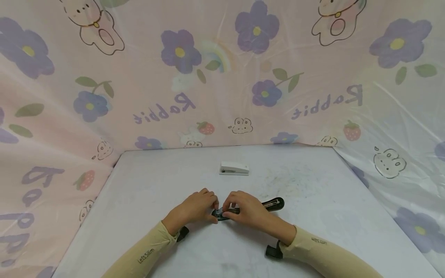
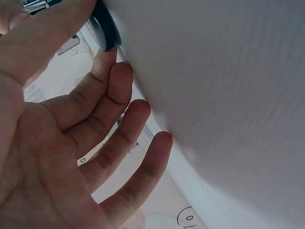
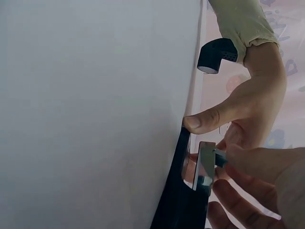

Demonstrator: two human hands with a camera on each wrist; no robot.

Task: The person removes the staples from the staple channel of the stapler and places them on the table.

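A black stapler (image 1: pixel 276 204) lies on the table, opened out, its far right end showing a metal strip inside. My left hand (image 1: pixel 196 206) holds its left end, the thumb in front and the index finger behind. In the left wrist view, the rounded black end (image 2: pixel 105 31) sits between thumb and index finger, while the other fingers spread loosely. My right hand (image 1: pixel 247 210) pinches at the stapler's metal part near that end. The right wrist view shows this metal piece (image 3: pixel 206 160) standing up from the black body (image 3: pixel 183 205), with the right thumb beside it.
A white stapler (image 1: pixel 234 168) rests farther back on the white table (image 1: pixel 167 170). Black camera mounts (image 1: pixel 274 252) sit under both wrists. A printed curtain (image 1: pixel 215 88) surrounds the table at the back and sides. Grey smudges mark the tabletop right of the white stapler.
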